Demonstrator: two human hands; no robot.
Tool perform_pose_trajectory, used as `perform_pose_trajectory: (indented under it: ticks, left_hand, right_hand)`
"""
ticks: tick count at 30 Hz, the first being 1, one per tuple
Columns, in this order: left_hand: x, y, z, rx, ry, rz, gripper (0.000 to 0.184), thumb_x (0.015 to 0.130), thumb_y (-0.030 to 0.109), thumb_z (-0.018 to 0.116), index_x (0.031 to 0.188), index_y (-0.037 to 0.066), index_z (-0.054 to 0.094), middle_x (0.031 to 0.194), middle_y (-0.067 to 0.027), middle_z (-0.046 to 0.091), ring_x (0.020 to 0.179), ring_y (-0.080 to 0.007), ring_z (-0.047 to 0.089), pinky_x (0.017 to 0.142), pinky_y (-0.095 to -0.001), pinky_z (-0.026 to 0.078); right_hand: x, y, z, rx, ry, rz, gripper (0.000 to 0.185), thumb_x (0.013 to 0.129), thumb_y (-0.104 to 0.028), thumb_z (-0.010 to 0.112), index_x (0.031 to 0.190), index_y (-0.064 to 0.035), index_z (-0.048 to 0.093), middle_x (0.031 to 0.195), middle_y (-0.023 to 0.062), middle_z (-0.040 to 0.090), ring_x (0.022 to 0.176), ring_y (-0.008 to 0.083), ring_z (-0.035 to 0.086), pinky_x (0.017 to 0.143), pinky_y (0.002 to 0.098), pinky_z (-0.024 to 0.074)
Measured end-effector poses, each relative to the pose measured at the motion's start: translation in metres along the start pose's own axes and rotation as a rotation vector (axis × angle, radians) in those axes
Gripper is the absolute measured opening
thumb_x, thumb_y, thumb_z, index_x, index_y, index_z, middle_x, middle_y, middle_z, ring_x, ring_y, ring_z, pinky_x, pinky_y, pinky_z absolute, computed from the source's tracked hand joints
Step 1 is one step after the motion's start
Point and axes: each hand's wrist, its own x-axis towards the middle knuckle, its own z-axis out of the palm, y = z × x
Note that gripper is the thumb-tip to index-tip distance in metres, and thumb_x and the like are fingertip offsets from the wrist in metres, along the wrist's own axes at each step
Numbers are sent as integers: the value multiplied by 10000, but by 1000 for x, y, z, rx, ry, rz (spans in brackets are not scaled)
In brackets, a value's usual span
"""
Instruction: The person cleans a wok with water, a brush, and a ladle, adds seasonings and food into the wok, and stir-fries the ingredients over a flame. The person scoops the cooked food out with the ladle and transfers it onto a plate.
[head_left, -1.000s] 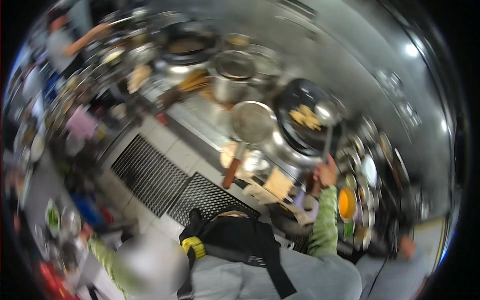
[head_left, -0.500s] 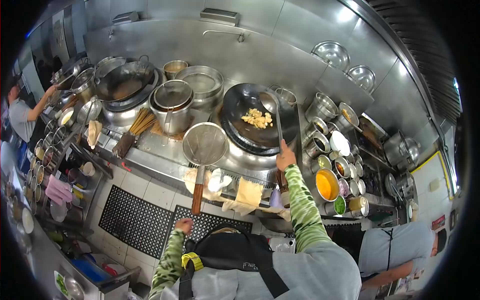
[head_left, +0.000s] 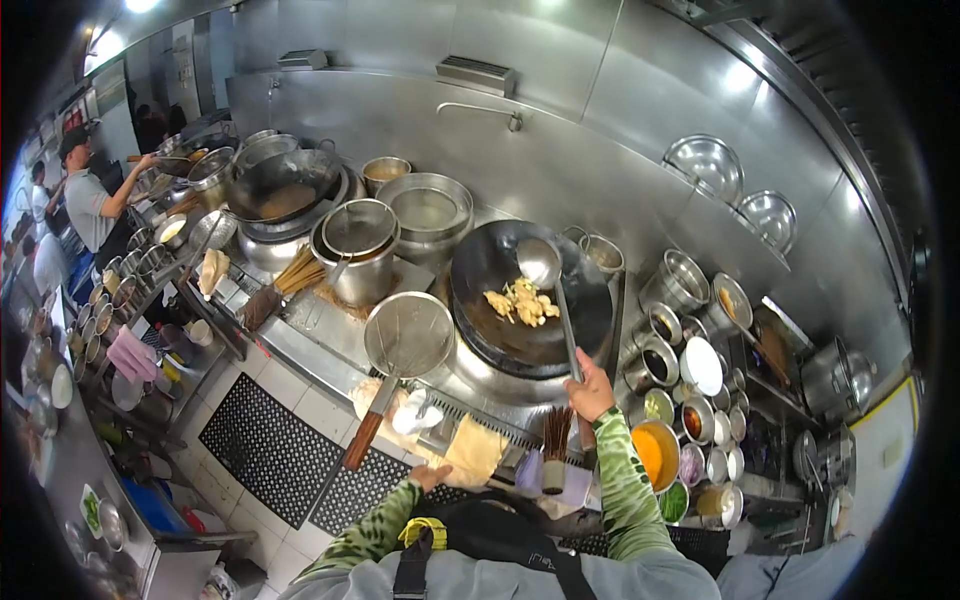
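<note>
My right hand [head_left: 592, 388] is wrapped round the handle of a long metal ladle [head_left: 541, 264]. The ladle's bowl is inside a black wok [head_left: 490, 252], touching or just above pale yellow food pieces [head_left: 522, 301]. My left hand [head_left: 430, 476] is at the stove's front edge, beside a folded tan cloth [head_left: 474, 449]; whether its fingers hold the cloth is too small to make out. A round mesh strainer [head_left: 409, 336] with a wooden handle lies between the wok and my left hand. A bamboo brush [head_left: 557, 436] stands at the front edge.
Right of the wok are bowls of ingredients, among them an orange liquid [head_left: 655, 455]. A second wok [head_left: 285, 186] and a pot with a strainer [head_left: 360, 254] are to the left. Another person [head_left: 92, 205] works at the far left; a grey sleeve shows at lower right.
My left hand has risen from low on the left to the tan cloth. The ladle's bowl has moved down to the food. The view has turned, and the strainer's handle points further left.
</note>
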Motion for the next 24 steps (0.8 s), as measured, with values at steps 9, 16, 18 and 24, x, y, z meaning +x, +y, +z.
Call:
perform_pose_trajectory:
  ticks: [9,16,18,24]
  left_hand:
    - [-29,-68,-28,-138,180,-51,476,737,493,771,938,65,722,833,-90,708,800,-220,659,754,-355,517]
    - [-45,-115,-32,-691,135,117,347,721,286,820,1001,114,712,842,-68,691,771,-201,638,747,-406,526]
    - [-58,-133,-40,-339,273,-99,203,804,152,723,995,87,699,866,-92,703,802,-203,675,768,-383,550]
    - [-159,-186,-110,-212,973,-182,111,852,94,641,955,55,657,847,-90,704,712,-173,675,675,-308,546]
  right_hand:
    - [98,-112,86,228,-180,-42,746,861,30,553,1526,-79,233,778,44,575,487,112,528,387,273,450]
    - [283,-136,166,-281,-262,-132,593,790,-12,559,1378,4,488,756,133,664,523,178,605,507,346,494]
    - [327,-122,190,-502,-185,-185,586,795,-15,549,1377,2,483,756,138,664,538,191,616,521,350,502]
    - [349,-139,220,-157,-257,106,575,803,-22,587,1357,66,459,733,167,660,537,227,633,477,387,485]
